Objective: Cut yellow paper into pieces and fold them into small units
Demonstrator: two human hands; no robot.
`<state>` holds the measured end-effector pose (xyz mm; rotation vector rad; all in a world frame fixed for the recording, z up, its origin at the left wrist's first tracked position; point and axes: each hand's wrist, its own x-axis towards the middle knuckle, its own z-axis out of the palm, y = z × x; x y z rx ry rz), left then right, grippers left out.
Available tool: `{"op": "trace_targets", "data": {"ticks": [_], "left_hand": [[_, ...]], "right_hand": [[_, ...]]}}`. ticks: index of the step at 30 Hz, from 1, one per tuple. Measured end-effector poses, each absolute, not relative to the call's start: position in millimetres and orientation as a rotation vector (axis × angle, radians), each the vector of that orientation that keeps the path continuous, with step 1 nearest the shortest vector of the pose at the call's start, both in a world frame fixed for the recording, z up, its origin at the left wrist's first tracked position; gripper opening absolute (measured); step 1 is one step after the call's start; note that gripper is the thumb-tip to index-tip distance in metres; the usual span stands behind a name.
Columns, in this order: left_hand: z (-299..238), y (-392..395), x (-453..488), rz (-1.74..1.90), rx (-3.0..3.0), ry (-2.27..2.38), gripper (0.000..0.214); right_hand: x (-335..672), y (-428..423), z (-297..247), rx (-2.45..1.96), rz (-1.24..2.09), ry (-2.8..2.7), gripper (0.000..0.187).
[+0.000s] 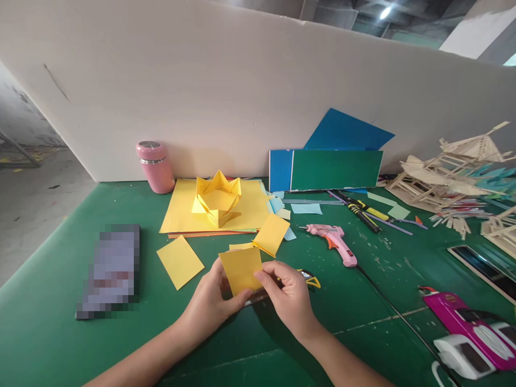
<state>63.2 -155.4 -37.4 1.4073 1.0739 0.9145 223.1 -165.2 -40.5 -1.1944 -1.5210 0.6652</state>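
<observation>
Both hands hold one yellow square of paper above the front of the table. My left hand grips its lower left side, thumb across the bottom edge. With thumb and fingers, my right hand pinches the right edge. Another yellow square lies flat to the left, and a further yellow piece rests just beyond the hands. Behind them a folded yellow paper ring with pointed tips stands on a stack of yellow sheets. Something dark under the hands is mostly hidden.
A pink flask stands at the back left; a blurred rectangular object lies nearer. To the right are a pink glue gun with a cord, cutters, a magenta device and wooden stick models. Green-blue boards lean on the wall.
</observation>
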Motion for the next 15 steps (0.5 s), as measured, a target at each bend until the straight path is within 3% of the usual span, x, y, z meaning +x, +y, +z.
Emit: {"op": "trace_targets", "data": {"ticks": [6, 15], "left_hand": [[-35.3, -156.0, 64.6, 0.908, 1.423, 1.093, 0.038], [-29.4, -149.5, 60.4, 0.896, 1.443, 1.095, 0.048]], "right_hand": [[222.4, -166.1, -39.6, -1.187, 0.653, -1.533, 0.027], [228.4, -161.8, -41.8, -1.261, 0.590, -1.460, 0.030]]}}
